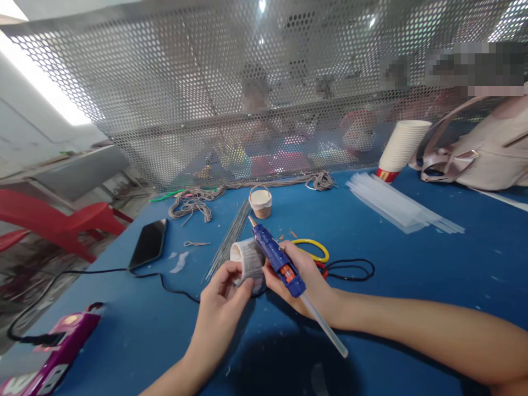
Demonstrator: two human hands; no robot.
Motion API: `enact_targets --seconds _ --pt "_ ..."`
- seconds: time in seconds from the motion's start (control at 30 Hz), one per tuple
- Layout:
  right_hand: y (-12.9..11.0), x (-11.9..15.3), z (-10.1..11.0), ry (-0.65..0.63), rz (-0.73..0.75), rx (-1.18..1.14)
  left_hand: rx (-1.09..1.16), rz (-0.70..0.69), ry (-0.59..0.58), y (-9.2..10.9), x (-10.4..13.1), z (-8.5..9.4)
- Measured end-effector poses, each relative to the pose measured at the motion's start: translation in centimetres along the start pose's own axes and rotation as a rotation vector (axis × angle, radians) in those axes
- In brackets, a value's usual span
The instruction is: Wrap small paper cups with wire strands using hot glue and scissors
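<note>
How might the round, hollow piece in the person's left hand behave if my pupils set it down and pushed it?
The round piece would probably roll if laid on its curved side. Being small and hollow, it is likely light; the left hand holds it between fingers and thumb. Its thin-looking wall might dent if squeezed hard.

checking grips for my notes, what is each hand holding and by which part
The left hand pinches a pale cup near its open rim. The right hand grips the blue glue gun beneath its body; the exact grip is hidden.
</note>
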State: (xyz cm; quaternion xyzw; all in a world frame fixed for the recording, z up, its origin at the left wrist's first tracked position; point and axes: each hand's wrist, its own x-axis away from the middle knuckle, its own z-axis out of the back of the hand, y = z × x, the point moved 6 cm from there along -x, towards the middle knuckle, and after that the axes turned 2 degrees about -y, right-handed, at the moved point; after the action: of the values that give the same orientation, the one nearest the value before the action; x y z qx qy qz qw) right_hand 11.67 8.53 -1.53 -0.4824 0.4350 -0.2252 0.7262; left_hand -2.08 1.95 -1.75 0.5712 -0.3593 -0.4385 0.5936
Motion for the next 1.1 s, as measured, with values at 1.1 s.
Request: enact_targets --seconds 1.1 --pt "0.0 -0.2 0.0 0.057 0.007 0.167 0.131 0.019 -0.085 -1.7 0.3 0.2"
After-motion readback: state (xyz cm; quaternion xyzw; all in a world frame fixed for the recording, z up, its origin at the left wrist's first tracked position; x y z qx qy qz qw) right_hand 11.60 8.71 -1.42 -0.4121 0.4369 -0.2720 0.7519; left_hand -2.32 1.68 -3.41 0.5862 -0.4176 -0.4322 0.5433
